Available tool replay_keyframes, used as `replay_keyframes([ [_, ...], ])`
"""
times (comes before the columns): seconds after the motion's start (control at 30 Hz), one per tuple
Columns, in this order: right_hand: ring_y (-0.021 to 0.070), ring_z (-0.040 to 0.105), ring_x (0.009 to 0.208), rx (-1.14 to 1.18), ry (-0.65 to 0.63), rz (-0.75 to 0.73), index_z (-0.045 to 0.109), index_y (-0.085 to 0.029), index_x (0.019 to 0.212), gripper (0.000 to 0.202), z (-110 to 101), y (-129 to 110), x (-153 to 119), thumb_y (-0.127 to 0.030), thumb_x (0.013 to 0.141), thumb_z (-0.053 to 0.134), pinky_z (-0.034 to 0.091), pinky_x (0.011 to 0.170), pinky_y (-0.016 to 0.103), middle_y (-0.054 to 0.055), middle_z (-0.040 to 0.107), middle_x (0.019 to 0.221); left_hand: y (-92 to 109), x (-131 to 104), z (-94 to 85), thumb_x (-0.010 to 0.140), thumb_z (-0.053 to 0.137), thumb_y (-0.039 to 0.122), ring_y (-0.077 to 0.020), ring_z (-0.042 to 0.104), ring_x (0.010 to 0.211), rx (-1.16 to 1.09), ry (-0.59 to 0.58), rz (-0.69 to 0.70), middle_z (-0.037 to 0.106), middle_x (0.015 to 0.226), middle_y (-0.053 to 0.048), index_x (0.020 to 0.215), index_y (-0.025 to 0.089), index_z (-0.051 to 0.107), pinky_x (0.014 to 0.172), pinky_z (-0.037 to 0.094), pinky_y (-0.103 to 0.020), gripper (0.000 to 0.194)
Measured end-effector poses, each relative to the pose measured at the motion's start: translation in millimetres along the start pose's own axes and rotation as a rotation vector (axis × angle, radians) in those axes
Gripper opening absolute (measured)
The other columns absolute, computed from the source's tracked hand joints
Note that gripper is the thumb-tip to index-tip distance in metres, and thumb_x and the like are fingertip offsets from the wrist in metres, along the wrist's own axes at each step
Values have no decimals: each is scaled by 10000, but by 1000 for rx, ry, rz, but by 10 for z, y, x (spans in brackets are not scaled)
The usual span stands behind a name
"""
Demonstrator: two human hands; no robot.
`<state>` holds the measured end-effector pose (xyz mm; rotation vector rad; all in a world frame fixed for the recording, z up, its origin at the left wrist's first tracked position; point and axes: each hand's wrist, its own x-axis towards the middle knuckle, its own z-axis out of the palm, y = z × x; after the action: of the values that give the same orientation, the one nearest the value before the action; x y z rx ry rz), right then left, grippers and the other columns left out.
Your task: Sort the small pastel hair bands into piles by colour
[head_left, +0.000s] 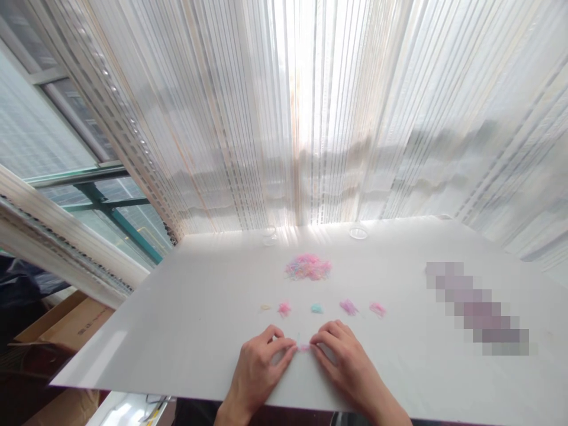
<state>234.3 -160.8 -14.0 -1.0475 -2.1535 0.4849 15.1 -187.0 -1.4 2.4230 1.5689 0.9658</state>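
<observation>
Near the front edge of the white table, my left hand and my right hand face each other with fingertips pinched. Between them lies a small cluster of pink and purple pieces, which both hands touch at its sides; what each pinch holds is too small to name. Beyond my hands runs a row of little piles: pale yellow, pink, turquoise, purple and another pink one. Farther back sits a larger pile of mixed pastel pieces.
Two clear round items, one at the left and one at the right, stand at the back of the white table. A blurred-out patch covers its right side. Curtains hang behind; a cardboard box is at the left.
</observation>
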Motion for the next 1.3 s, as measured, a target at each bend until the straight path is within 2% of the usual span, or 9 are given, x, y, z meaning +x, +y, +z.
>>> replay_keyframes([
  [0.37,199,672,829,98,134,20,687,-241,966,165,-17,-3,13,-230,1021,532,577,747,331,45,680,883,7,49,-59,1011,554,287,-129,691,701,-79,-12,-19,708,874,-23,1007,243,750,647,549,-207,201],
  [0.5,191,686,821,115,131,91,699,-238,963,156,-33,-18,32,-240,1013,550,581,749,311,43,687,882,-9,67,-65,1008,541,257,-122,681,666,-83,-18,-45,709,867,-15,989,239,735,611,532,-201,196],
  [0.63,185,684,831,114,121,131,706,-226,974,155,-36,-32,46,-239,1011,556,576,761,304,47,697,889,-49,57,-52,1015,532,248,-146,714,769,-97,-36,-65,718,903,-13,1033,241,714,697,552,-227,183],
  [0.73,182,684,828,97,129,140,709,-216,975,161,-39,-47,58,-247,1014,556,575,754,302,49,699,880,-73,42,-40,1022,526,252,-154,722,810,-117,-50,-54,727,937,-16,1082,242,696,716,552,-235,181],
  [1.0,187,703,839,60,111,149,723,-224,992,151,-64,-95,81,-235,1003,573,597,761,308,57,720,892,-102,33,-18,1033,524,301,-161,715,773,-115,-44,-43,723,922,-25,1103,235,692,686,548,-243,194],
  [1.3,198,708,861,60,83,122,723,-231,990,128,-69,-68,64,-215,987,595,599,787,330,61,732,911,-80,31,-39,1029,551,313,-166,717,829,-141,-73,-46,731,963,-35,1134,232,693,736,562,-247,194],
])
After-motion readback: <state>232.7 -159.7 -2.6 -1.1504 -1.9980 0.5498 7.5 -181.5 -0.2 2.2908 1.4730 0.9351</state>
